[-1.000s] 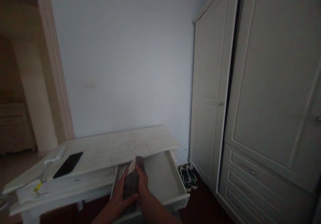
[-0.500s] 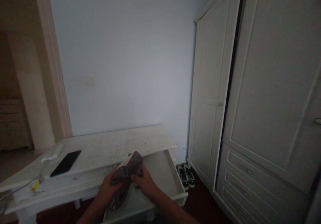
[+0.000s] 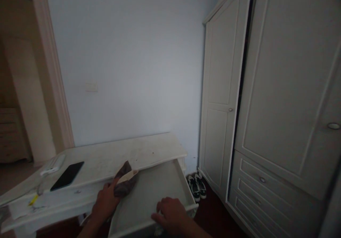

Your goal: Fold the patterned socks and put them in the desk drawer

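Observation:
My left hand (image 3: 106, 199) is closed around a soft dark brown cloth piece (image 3: 125, 187) with a cream inner side or edge. I cannot make out exactly what kind of cloth thing it is. It is held over the left side of a pulled-out white drawer (image 3: 149, 191), whose grey-white bottom lies bare. My right hand (image 3: 172, 213) is at the drawer's front edge, fingers loosely bent and thumb apart, holding nothing that I can see. Whether it touches the drawer front is not clear.
The drawer belongs to a worn white desk (image 3: 106, 149) against the wall. On its left are a dark phone (image 3: 67, 176), a white power strip (image 3: 53, 165) and a yellow item (image 3: 33, 200). Shoes (image 3: 197, 186) stand by a white wardrobe (image 3: 220, 88).
Both hands held the cloth before. My right hand has let go and moved right and down to the drawer front. My left hand has carried the cloth a little left.

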`<state>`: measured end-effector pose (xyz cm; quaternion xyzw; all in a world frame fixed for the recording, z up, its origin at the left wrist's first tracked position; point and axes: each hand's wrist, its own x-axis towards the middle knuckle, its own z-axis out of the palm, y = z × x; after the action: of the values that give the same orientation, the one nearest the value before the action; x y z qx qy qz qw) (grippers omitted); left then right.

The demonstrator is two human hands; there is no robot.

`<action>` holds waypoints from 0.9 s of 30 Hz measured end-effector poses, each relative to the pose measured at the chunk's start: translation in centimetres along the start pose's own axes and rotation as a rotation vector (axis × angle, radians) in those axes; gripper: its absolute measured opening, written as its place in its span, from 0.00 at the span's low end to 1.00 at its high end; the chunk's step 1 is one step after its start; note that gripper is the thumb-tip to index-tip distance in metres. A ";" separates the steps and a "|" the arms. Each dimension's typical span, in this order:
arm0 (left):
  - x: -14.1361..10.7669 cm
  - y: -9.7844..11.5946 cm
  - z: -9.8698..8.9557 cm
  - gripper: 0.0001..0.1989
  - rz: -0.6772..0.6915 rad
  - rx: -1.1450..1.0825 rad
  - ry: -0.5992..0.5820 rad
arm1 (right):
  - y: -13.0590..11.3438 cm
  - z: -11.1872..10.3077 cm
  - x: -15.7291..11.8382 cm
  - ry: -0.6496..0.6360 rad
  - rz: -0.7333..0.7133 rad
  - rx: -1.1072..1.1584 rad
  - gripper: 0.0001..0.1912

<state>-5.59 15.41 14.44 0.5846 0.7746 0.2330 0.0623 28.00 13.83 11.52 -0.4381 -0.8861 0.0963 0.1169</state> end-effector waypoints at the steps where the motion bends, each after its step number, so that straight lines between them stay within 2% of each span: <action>1: 0.3 0.4 -0.2 0.34 0.029 0.046 -0.010 | -0.1 0.0 0.0 -0.002 -0.005 -0.011 0.29; 4: 0.8 2.1 -0.7 0.32 0.011 0.151 0.017 | -0.1 0.0 -0.1 -0.018 -0.031 -0.036 0.31; 7: 0.6 4.0 -0.8 0.29 -0.003 0.295 -0.013 | 0.2 0.6 -0.2 -0.026 -0.061 -0.107 0.32; 11: -0.5 5.4 -0.8 0.30 0.160 0.490 -0.060 | 0.4 1.4 0.0 -0.016 -0.083 -0.177 0.32; 15: -2.2 5.2 -1.0 0.32 0.286 0.584 -0.110 | 0.2 1.2 -0.1 -0.021 -0.078 -0.194 0.32; 20: -3.9 3.6 -0.8 0.32 0.372 0.585 -0.245 | -0.3 0.5 -0.3 -0.034 -0.063 -0.180 0.35; 24: -3.5 2.9 -0.7 0.33 0.342 0.500 -0.220 | -0.3 0.5 -0.3 -0.044 -0.057 -0.177 0.36; 27: -2.3 3.8 -1.3 0.35 0.273 0.521 -0.160 | 0.0 0.8 -0.1 -0.035 -0.060 -0.158 0.36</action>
<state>-2.02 13.71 16.81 0.6960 0.7153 -0.0139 -0.0609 27.81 13.63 10.72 -0.4176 -0.9055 0.0300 0.0692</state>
